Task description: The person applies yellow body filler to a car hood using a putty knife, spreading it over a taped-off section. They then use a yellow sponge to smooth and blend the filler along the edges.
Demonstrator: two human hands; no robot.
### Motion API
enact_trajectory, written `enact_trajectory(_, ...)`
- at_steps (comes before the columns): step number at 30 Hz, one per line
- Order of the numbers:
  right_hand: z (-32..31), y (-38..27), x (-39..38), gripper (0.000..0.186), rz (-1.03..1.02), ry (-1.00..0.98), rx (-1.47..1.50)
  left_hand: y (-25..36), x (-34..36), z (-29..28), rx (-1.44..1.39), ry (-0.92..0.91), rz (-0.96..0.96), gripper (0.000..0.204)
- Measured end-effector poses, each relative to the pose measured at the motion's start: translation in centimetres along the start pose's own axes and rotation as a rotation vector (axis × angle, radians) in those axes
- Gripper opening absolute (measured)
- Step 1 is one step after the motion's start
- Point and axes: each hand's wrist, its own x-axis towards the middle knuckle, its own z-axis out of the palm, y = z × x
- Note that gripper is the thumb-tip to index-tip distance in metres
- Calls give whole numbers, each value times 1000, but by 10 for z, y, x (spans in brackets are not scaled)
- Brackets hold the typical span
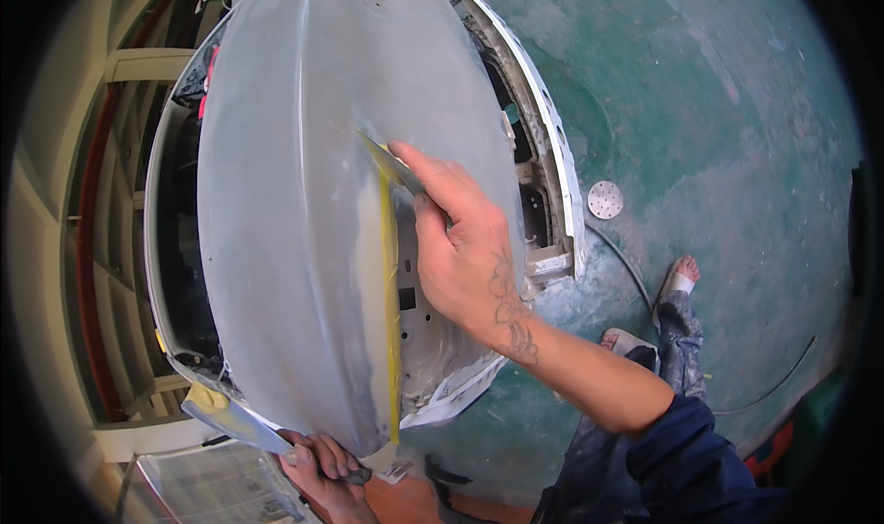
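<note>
Right grip (465,248) closed on a scraper (394,167) beside yellow tape (389,321) edging the grey car panel (378,73).
Left grip (318,473), near, grasps a putty-smeared knife (244,425); perforated disc (605,200) and hose (630,264) lie right, on the floor (737,183).

A worn green floor (737,156) with pale smears spreads across the right, carrying a round pale disc (605,200) pierced with holes; a dark hose (630,264) curves just beside it. Left, cream framework (147,65) backs a dark-red bar (87,248).
</note>
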Motion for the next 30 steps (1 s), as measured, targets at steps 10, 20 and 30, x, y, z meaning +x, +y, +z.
enact_trajectory(10,19,-5,-9,53,-68,17,8,0,-3,-1,-30,39,-39,32)
enact_trajectory(20,23,-14,-8,64,31,-76,58,1,-3,4,-19,49,-48,34)
enact_trajectory(30,22,-9,-76,59,-193,-138,-93,31,-12,16,16,5,-113,27)
